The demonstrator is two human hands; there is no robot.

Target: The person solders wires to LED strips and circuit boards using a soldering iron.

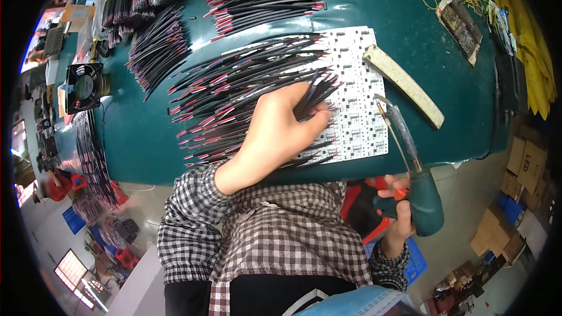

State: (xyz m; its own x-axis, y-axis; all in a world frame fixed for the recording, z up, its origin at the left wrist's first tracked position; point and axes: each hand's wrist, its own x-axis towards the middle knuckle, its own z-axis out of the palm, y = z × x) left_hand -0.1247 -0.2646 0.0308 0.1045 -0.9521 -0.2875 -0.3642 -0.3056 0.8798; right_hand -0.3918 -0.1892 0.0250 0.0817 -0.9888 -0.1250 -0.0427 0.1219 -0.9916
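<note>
Green bench mat (445,58) carries white LED board panel (357,82); fan of black-and-red wire leads (234,88) lies across it; left hand (275,131) pinches a few leads at panel's middle; right hand (398,210) wrapped round green soldering iron (418,190), tip near panel's right edge; judgement: seat one lead flat on its pad, then bring tip in steady.

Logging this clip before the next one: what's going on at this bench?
A person in a checked shirt sits at a green table. Their left hand pinches black wires with red ends from a pile lying over a white circuit panel. Their right hand holds a green soldering gun, its tip near the panel's edge.
</note>
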